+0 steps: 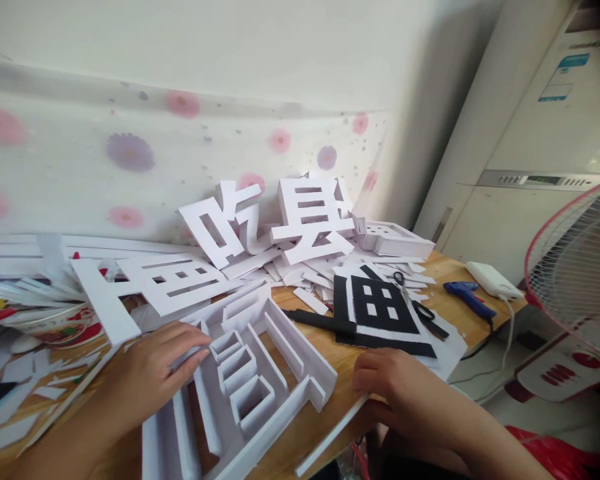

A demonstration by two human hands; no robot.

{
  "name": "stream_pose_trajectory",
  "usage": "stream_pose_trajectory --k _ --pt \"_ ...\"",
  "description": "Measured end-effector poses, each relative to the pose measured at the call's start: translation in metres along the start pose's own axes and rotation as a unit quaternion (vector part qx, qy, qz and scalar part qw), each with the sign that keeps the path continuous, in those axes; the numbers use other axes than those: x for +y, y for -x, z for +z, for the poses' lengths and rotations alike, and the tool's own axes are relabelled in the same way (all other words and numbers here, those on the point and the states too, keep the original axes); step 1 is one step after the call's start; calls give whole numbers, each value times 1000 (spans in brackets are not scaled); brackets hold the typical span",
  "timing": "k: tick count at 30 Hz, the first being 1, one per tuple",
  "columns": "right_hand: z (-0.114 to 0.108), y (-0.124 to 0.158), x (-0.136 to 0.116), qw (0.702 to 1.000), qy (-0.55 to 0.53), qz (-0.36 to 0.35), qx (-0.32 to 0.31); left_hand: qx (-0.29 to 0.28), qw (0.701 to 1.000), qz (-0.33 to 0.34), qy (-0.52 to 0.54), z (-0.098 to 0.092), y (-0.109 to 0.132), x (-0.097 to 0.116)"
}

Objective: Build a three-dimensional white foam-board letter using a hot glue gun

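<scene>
A hollow white foam-board character (pixel 260 407) lies on the wooden table with its thin walls upright and its inside facing up. My left hand (pixel 165 363) is at its left side, thumb and fingers closed on a wall edge. Between the fingers of my right hand (pixel 395 380) is a thin white foam-board strip (pixel 330 437), slanting down toward the table's front edge. The strip is apart from the character. My right fingertips are partly hidden behind the hand.
Finished white characters (pixel 310 220) lean at the back over loose offcuts (pixel 310 277). Black cut-out sheets (pixel 385 307) and scissors (pixel 423 310) lie right of centre. A blue glue gun (pixel 470 299), a white power bank-like box (pixel 493 280) and a fan (pixel 575 280) are farther right. A patterned bowl (pixel 65 327) stands left.
</scene>
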State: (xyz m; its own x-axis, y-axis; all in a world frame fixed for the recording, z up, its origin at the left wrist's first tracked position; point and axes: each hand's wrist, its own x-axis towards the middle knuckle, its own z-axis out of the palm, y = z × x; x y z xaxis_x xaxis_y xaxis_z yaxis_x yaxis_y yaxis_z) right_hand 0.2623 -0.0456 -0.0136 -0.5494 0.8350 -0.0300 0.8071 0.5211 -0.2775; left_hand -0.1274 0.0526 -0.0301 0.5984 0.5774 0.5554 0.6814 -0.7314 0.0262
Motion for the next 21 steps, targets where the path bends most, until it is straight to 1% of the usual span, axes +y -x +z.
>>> stream_pose_trajectory --k 8,15,21 --pt "1 6 20 998 35 54 -24 -2 1000 -7 10 1 0 0" --pt "1 5 25 999 1 37 -35 -7 1000 -11 11 0 1 -1" --pt "5 4 28 998 -8 58 -28 2 1000 8 -3 -4 -1 -2"
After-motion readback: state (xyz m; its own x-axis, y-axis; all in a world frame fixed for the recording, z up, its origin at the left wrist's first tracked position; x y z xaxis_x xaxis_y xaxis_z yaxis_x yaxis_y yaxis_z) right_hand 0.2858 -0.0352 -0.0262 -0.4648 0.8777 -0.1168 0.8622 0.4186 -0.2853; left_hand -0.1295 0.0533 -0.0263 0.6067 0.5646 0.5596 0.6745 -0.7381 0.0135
